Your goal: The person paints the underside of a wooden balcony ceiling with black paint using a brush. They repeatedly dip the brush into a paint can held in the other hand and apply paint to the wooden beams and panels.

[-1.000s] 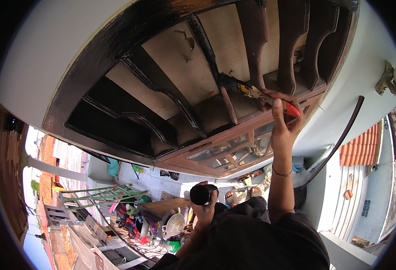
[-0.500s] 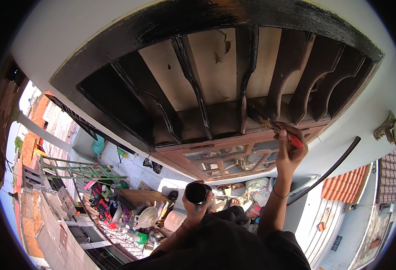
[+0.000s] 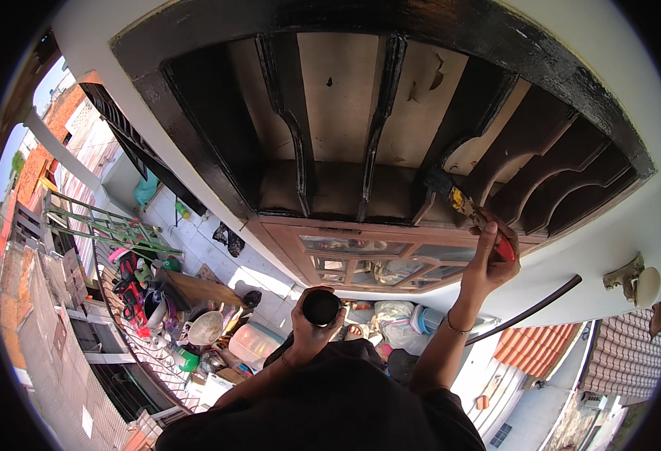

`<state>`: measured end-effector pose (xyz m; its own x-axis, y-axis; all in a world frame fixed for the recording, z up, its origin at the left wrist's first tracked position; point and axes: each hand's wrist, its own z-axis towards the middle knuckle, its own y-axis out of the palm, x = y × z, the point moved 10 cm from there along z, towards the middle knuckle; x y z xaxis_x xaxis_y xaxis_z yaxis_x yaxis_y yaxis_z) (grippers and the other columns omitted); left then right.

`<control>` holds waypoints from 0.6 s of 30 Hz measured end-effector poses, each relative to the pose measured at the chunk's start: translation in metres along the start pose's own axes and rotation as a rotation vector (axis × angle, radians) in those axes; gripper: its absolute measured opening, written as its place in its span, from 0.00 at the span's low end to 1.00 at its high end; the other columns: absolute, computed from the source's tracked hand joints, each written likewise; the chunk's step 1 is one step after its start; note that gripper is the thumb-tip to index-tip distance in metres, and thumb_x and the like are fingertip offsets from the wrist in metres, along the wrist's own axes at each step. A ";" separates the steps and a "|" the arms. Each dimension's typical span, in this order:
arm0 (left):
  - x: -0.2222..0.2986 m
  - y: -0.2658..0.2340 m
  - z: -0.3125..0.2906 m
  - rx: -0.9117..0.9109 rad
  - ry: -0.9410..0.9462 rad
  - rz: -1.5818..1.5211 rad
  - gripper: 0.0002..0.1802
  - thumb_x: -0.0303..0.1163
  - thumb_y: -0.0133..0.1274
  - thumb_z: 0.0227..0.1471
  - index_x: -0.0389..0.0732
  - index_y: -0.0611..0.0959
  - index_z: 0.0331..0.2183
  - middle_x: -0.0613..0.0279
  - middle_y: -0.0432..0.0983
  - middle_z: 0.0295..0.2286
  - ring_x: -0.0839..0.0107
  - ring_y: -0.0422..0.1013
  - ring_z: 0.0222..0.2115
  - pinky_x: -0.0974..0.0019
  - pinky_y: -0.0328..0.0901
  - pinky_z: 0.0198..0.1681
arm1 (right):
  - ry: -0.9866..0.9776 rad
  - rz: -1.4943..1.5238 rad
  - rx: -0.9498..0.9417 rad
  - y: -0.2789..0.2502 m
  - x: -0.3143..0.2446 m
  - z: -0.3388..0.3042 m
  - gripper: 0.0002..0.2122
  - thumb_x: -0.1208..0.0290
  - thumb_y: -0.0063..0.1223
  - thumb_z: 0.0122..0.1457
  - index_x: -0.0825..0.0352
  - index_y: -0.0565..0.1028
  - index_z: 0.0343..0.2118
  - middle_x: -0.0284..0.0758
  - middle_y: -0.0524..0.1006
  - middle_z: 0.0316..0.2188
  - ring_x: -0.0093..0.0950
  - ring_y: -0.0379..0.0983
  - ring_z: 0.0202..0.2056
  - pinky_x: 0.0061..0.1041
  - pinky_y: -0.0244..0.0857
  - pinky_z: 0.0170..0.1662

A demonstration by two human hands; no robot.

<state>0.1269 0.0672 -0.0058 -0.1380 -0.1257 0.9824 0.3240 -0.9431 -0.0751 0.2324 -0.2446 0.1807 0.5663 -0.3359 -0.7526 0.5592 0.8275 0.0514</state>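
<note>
1. Right hand [image 3: 491, 259]: grip clenched on paintbrush [image 3: 460, 201], red handle end showing; bristles at lower end of dark curved slat [image 3: 466, 113], contact uncertain.
2. Left hand [image 3: 308, 331]: grip wrapped around dark round container [image 3: 321, 307], near black shirt [image 3: 323, 398], well apart from paintbrush.

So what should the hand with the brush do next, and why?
I'd probably have the right hand slide the brush down to the lower end of the slat beside it. The slat is black higher up, but that end still looks brown, and the dark bristles are already close by.
</note>
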 end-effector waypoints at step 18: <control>-0.007 0.029 -0.002 -0.075 0.003 0.028 0.26 0.32 0.74 0.41 0.36 0.79 0.41 0.57 0.80 0.35 0.69 0.78 0.34 0.66 0.73 0.41 | -0.355 -0.463 -0.013 0.031 -0.055 -0.044 0.08 0.83 0.55 0.60 0.73 0.76 0.43 0.43 0.81 0.40 0.44 0.80 0.40 0.35 0.76 0.42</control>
<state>0.1358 0.0403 -0.0148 -0.1331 -0.1536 0.9791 0.2566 -0.9596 -0.1157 0.1919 -0.1807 0.1948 0.4345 -0.7923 -0.4283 0.7904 0.5635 -0.2404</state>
